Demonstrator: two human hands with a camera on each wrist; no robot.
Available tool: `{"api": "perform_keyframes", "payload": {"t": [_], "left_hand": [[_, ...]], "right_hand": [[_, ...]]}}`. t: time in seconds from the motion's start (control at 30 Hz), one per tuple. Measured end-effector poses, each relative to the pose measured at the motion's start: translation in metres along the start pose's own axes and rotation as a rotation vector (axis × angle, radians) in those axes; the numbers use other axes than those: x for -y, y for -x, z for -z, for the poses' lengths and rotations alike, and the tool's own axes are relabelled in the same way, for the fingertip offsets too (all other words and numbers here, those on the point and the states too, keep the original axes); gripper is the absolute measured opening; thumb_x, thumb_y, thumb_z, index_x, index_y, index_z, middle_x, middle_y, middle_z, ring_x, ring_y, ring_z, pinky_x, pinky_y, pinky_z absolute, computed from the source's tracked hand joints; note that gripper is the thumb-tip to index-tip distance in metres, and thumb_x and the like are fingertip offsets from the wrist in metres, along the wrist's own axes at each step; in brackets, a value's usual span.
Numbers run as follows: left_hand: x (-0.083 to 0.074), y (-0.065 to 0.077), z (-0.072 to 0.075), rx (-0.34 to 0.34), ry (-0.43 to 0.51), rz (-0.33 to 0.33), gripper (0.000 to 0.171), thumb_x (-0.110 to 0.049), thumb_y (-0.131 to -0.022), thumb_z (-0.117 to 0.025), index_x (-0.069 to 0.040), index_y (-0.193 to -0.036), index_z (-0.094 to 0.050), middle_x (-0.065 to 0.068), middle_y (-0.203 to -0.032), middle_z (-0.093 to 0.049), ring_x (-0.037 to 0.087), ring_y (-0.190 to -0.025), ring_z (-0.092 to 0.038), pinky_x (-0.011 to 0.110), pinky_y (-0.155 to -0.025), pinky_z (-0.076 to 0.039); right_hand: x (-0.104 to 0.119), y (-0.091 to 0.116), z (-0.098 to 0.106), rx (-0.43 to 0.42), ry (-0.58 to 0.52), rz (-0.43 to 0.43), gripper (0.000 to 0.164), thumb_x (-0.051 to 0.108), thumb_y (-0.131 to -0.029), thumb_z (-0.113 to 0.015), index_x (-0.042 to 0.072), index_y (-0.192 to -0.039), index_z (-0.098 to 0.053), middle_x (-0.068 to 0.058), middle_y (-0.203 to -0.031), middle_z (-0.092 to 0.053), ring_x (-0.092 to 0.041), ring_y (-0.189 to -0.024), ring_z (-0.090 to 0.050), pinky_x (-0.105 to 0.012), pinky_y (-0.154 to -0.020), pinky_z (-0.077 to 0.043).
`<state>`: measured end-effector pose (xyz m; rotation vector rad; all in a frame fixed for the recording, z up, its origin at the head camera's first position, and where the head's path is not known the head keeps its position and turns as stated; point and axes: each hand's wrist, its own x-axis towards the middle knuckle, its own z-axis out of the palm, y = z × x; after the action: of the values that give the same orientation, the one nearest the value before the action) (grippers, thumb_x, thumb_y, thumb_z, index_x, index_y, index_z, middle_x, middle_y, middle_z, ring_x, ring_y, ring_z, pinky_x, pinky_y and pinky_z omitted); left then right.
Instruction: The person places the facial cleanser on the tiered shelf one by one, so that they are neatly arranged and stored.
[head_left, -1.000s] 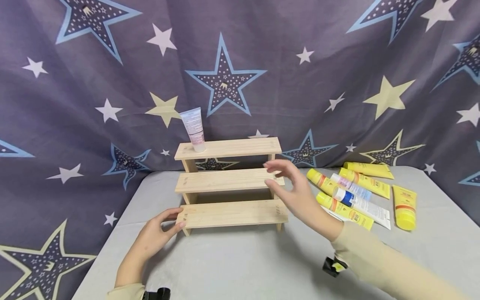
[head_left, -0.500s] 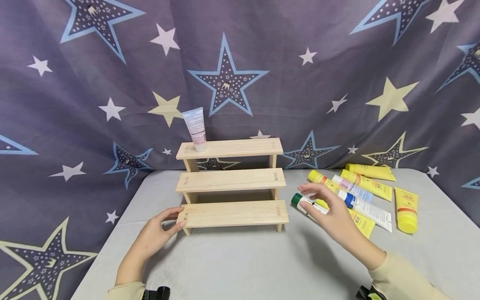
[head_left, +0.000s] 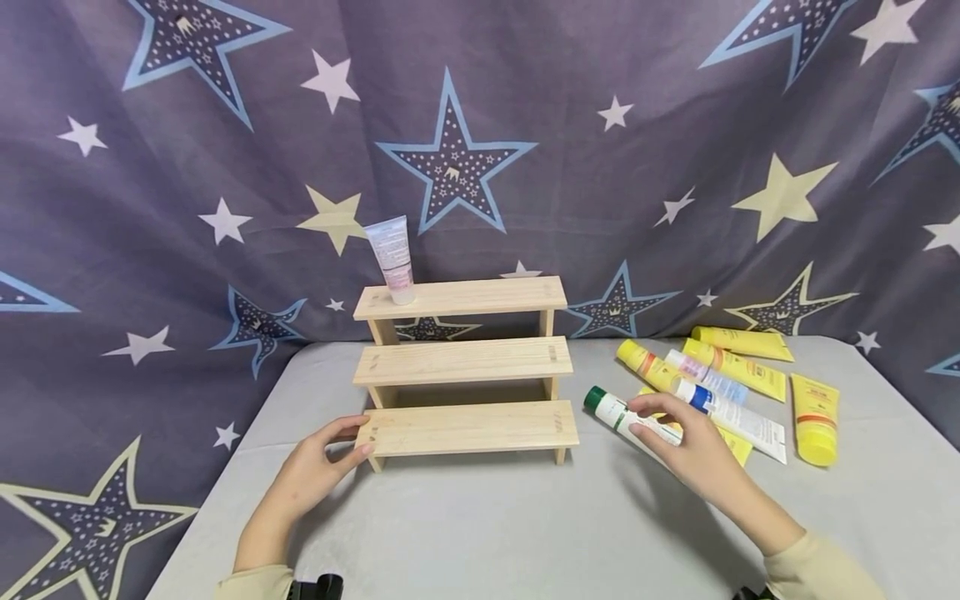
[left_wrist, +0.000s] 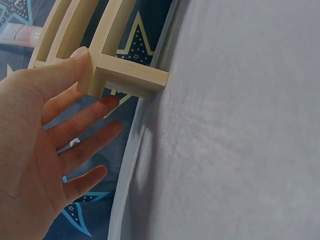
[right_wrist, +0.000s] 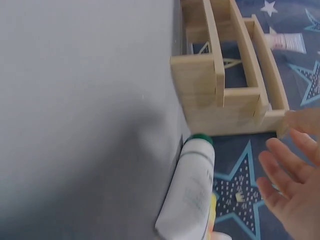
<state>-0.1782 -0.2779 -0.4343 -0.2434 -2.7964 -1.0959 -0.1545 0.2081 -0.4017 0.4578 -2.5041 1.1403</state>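
Observation:
My left hand (head_left: 309, 477) pinches the left end of the lowest step of a three-tier wooden display stand (head_left: 465, 429), thumb in front. In the left wrist view its other fingers (left_wrist: 85, 150) stay spread below the wood. My right hand (head_left: 693, 446) hovers over a white tube with a dark green cap (head_left: 611, 410), thumb and fingers apart on either side of it. In the right wrist view the white tube (right_wrist: 187, 192) lies on the table, with a gap between it and the fingers (right_wrist: 280, 175). A pale blue and pink tube (head_left: 392, 260) stands cap down on the top step's left end.
Several yellow tubes (head_left: 813, 421) lie on the table at the right. Among them lie a white tube with a blue cap (head_left: 742, 421) and a pale pink-blue tube (head_left: 707, 375). A star-patterned curtain (head_left: 480, 108) hangs behind the grey table (head_left: 465, 533).
My right hand has moved from beside the stand's middle step rightwards and down to the green-capped tube, which now shows more fully. The left hand has kept its hold on the stand.

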Motion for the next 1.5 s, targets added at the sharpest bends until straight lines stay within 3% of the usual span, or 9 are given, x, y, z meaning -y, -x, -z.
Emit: {"api": "perform_keyframes", "payload": {"t": [0.2,0.5,0.87,1.07,1.27,1.5], "left_hand": [[0.0,0.0,0.0,0.0,0.0,0.002,0.048,-0.037,-0.091,-0.073,-0.014,-0.132,-0.062,0.012,-0.118,-0.069,0.037,-0.118,-0.059,0.06,-0.102,-0.039],[0.001,0.001,0.0,-0.003,-0.001,-0.004,0.048,-0.038,-0.091,-0.073,-0.015,-0.132,-0.062,0.011,-0.118,-0.069,0.037,-0.119,-0.058,0.061,-0.102,-0.039],[0.0,0.001,0.001,0.003,-0.002,0.007,0.048,-0.039,-0.091,-0.072,-0.016,-0.132,-0.062,0.011,-0.118,-0.069,0.038,-0.12,-0.058,0.061,-0.102,-0.038],[0.0,0.001,0.0,0.003,0.002,0.009,0.048,-0.038,-0.091,-0.072,-0.016,-0.132,-0.062,0.011,-0.118,-0.069,0.037,-0.119,-0.058,0.061,-0.102,-0.038],[0.001,0.001,0.0,0.0,0.008,0.007,0.047,-0.038,-0.091,-0.072,-0.016,-0.131,-0.062,0.012,-0.118,-0.069,0.036,-0.118,-0.059,0.06,-0.102,-0.039],[0.001,0.001,-0.001,-0.004,0.005,0.001,0.047,-0.037,-0.091,-0.073,-0.015,-0.131,-0.062,0.011,-0.117,-0.069,0.036,-0.118,-0.059,0.06,-0.101,-0.039]], "right_hand": [[-0.014,0.006,0.007,0.058,0.08,-0.051,0.025,0.015,-0.091,-0.074,0.006,-0.113,-0.067,-0.005,-0.108,-0.069,-0.028,-0.1,-0.064,-0.053,-0.086,-0.05],[-0.032,0.012,0.017,0.098,0.141,-0.123,0.031,0.018,-0.09,-0.075,0.0,-0.114,-0.065,-0.02,-0.115,-0.066,-0.039,-0.105,-0.063,-0.059,-0.091,-0.047],[-0.042,0.014,0.016,0.137,0.159,-0.185,0.03,0.015,-0.087,-0.078,-0.002,-0.109,-0.067,-0.017,-0.105,-0.069,-0.04,-0.099,-0.066,-0.055,-0.088,-0.051],[-0.044,0.011,0.009,0.163,0.191,-0.164,0.033,0.009,-0.08,-0.082,-0.003,-0.107,-0.068,-0.016,-0.103,-0.066,-0.031,-0.092,-0.065,-0.048,-0.081,-0.054],[-0.043,0.009,0.002,0.2,0.272,-0.164,0.043,0.014,-0.077,-0.085,-0.005,-0.111,-0.066,-0.018,-0.105,-0.064,-0.031,-0.093,-0.061,-0.05,-0.079,-0.05],[-0.041,0.009,0.0,0.256,0.275,-0.239,0.052,0.025,-0.079,-0.085,-0.005,-0.116,-0.064,-0.013,-0.1,-0.065,-0.023,-0.085,-0.059,-0.044,-0.072,-0.05]]}}
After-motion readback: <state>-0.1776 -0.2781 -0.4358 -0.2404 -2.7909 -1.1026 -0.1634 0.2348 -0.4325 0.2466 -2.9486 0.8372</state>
